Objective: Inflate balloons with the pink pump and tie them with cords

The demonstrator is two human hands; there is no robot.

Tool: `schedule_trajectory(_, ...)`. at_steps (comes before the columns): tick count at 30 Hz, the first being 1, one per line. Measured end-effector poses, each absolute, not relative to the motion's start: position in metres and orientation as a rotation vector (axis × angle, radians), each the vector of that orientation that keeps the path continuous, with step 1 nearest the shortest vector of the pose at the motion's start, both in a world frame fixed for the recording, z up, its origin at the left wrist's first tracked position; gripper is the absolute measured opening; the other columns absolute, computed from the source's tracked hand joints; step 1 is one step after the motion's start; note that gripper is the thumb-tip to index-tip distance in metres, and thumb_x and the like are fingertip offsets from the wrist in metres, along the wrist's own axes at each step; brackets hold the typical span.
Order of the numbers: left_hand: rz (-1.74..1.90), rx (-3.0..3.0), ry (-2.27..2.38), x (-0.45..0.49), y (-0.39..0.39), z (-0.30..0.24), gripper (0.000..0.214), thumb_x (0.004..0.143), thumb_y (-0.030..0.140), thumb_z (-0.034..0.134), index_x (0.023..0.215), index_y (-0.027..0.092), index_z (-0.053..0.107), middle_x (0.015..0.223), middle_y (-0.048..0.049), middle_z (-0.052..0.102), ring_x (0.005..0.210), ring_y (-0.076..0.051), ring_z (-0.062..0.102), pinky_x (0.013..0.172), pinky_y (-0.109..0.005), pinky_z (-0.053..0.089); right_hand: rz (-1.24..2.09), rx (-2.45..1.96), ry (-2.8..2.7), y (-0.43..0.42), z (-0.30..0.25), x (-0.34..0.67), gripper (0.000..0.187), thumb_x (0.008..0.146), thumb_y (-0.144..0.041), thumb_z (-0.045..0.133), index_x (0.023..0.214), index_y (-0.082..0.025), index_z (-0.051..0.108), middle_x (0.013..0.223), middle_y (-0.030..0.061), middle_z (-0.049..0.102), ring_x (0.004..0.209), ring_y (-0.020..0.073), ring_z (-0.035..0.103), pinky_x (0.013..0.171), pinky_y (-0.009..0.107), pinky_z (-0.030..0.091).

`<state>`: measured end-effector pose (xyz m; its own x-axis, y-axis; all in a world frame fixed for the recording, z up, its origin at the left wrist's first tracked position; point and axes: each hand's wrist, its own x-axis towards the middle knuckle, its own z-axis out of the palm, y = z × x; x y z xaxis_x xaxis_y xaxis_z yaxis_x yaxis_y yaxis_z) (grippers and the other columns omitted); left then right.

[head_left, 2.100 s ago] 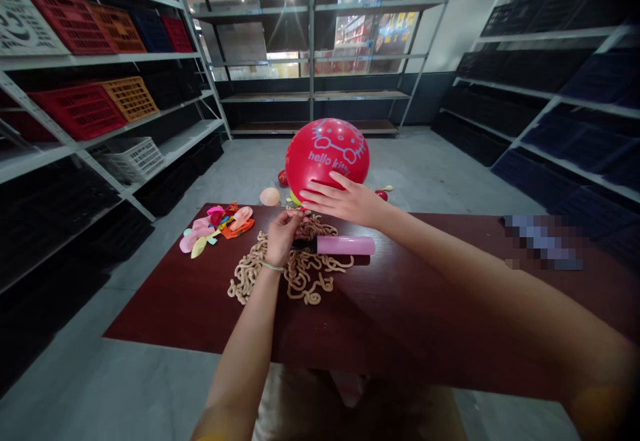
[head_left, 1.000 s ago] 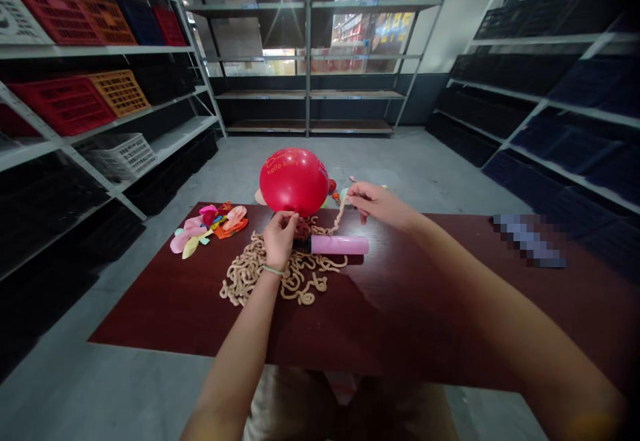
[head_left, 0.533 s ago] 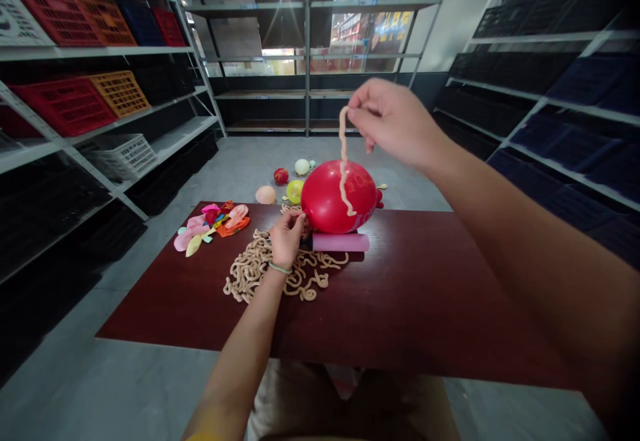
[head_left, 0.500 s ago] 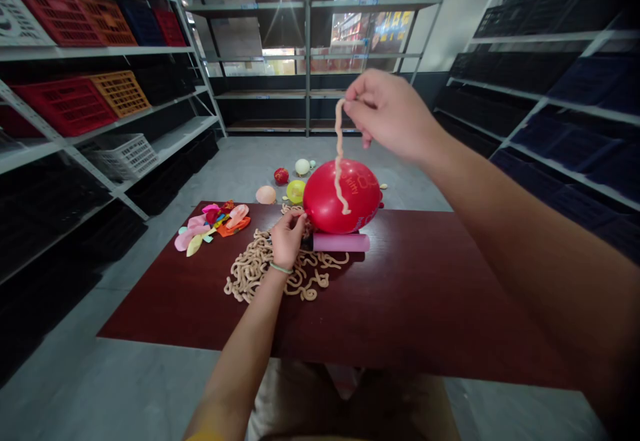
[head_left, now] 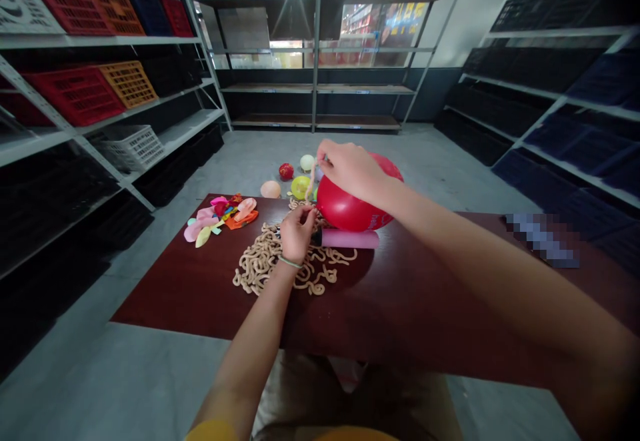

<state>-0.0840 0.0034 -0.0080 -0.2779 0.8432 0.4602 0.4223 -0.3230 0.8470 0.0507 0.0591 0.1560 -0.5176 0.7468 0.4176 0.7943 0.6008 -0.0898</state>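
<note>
The right hand [head_left: 353, 171] has dropped onto the red balloon [head_left: 345, 204], its fingers pinching a beige strand [head_left: 311, 184] against the balloon, while the left hand [head_left: 297, 233] stays curled shut, its hold hidden, beside the pink hand pump [head_left: 350, 238] on the tabletop [head_left: 165, 301].

Head-mounted view here, high over the near edge of the table [head_left: 400, 321], tipped forward and down! Right up close on the left hand [head_left: 297, 233] and right hand [head_left: 350, 171], forearms [head_left: 245, 368] reaching in from the bottom of the frame. Then, past the far edge, a wide sweep of floor [head_left: 425, 161], shelves [head_left: 100, 40] down both sides, glass front [head_left: 360, 28] at the back.
</note>
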Motion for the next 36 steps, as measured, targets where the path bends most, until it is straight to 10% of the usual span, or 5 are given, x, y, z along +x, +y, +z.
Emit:
schedule_trajectory(9, 1.813, 1.678, 1.556, -0.085, 0.007, -0.004, 0.010, 0.086, 0.028, 0.066, 0.082, 0.021, 0.072, 0.112, -0.0094, 0.066, 0.113, -0.022, 0.059, 0.099, -0.036, 0.045, 0.045, -1.306, -2.422, 0.037, 0.129, 0.076, 0.013, 0.093, -0.025, 0.047, 0.096, -0.022, 0.060, 0.081, 0.0058, 0.067, 0.072, 0.0215, 0.061, 0.065, 0.033, 0.036)
schedule_trajectory(23, 1.718, 1.044, 1.256, -0.084, 0.016, -0.012, 0.025, 0.081, 0.041, 0.067, 0.081, 0.016, 0.065, 0.066, 0.0015, 0.063, 0.054, -0.011, 0.055, 0.056, -0.024, 0.047, 0.733, -1.273, -2.096, 0.031, 0.074, 0.088, 0.007, 0.091, -0.027, 0.048, 0.092, -0.022, 0.053, 0.083, 0.0054, 0.072, 0.078, 0.0194, 0.068, 0.073, 0.033, 0.050)
schedule_trajectory(36, 1.723, 1.318, 1.510, -0.095, 0.015, -0.008, 0.021, 0.081, 0.038, 0.068, 0.084, 0.018, 0.075, 0.078, -0.0044, 0.070, 0.073, -0.016, 0.063, 0.070, -0.026, 0.049, 1.825, -1.024, -1.210, 0.026, 0.032, 0.041, 0.019, 0.090, -0.022, 0.033, 0.086, -0.024, 0.052, 0.076, 0.0045, 0.067, 0.076, 0.0172, 0.066, 0.079, 0.034, 0.055)
